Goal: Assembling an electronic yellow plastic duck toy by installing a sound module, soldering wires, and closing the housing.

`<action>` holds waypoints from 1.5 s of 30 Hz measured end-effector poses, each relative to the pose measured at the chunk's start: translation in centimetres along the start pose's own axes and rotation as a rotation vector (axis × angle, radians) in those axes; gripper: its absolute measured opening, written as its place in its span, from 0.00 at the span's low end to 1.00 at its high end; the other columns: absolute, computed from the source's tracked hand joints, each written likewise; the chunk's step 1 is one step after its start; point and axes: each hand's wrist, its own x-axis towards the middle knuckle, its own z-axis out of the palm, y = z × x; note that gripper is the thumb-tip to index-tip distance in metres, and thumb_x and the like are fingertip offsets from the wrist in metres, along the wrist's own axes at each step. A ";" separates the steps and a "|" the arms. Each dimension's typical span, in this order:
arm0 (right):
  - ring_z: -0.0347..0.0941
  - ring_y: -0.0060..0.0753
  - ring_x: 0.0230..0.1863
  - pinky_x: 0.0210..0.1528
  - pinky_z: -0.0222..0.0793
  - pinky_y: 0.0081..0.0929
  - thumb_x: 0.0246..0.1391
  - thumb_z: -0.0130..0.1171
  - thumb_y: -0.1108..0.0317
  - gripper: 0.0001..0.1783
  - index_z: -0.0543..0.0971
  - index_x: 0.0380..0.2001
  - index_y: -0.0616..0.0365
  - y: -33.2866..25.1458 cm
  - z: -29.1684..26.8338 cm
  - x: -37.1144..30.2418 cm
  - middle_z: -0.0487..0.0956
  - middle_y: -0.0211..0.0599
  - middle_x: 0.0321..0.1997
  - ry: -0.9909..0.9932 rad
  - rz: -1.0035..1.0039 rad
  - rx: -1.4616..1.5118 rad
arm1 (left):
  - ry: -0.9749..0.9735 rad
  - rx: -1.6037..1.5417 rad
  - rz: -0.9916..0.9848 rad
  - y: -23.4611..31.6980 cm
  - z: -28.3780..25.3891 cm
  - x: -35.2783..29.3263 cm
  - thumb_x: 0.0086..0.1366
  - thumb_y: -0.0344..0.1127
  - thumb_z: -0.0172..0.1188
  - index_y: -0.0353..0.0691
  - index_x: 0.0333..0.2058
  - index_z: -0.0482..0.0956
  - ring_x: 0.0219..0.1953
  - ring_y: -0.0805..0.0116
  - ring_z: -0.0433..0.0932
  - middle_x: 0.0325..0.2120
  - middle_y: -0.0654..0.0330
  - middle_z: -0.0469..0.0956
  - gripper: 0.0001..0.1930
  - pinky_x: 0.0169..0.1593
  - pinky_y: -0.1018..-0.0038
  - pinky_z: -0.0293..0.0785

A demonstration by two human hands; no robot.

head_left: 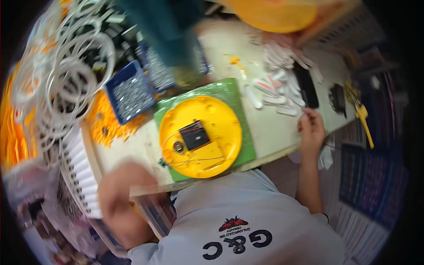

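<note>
A round yellow plastic disc (221, 132) lies on a green mat (248, 152) in front of me. Fixed on it are a black battery box (194, 135), a small round metal part (178, 147) and thin wires. My left hand (132, 176), smeared by motion, is over the table's near left edge; its fingers cannot be made out. At the right, my right hand (312, 126) has its fingers curled together by the lower end of a black phone-like slab (306, 86). What they hold, if anything, is hidden. White oblong pieces (276, 90) lie beside the slab.
Blue trays of screws (132, 95) stand at the back left, near orange small parts (104, 119) and coiled clear tubing (66, 66). A dark teal powered tool (165, 33) hangs above the mat. An orange round part (274, 13) is at the far side.
</note>
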 end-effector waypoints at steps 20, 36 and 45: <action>0.77 0.37 0.48 0.53 0.72 0.37 0.45 0.73 0.62 0.24 0.83 0.47 0.53 -7.1 24.3 -6.6 0.81 0.30 0.41 -1.285 -1.112 -0.348 | 0.157 -0.813 -0.636 -7.5 3.6 -6.3 0.71 0.31 0.64 0.34 0.45 0.80 0.38 0.81 0.75 0.38 0.66 0.81 0.09 0.44 0.79 0.73; 0.78 0.41 0.43 0.48 0.73 0.40 0.50 0.73 0.62 0.21 0.85 0.47 0.56 -7.0 23.1 -6.4 0.82 0.34 0.40 -1.295 -0.989 -0.285 | 0.458 0.850 -0.298 -13.1 -0.4 -3.1 0.63 0.29 0.67 0.39 0.34 0.78 0.39 0.52 0.80 0.34 0.56 0.81 0.05 0.40 0.57 0.69; 0.78 0.43 0.44 0.49 0.72 0.41 0.49 0.74 0.64 0.21 0.84 0.47 0.56 -6.9 23.0 -6.3 0.82 0.36 0.41 -1.266 -0.942 -0.261 | 0.493 0.645 -0.329 -11.4 0.0 -4.1 0.68 0.27 0.61 0.34 0.46 0.81 0.43 0.52 0.81 0.39 0.50 0.82 0.09 0.46 0.62 0.75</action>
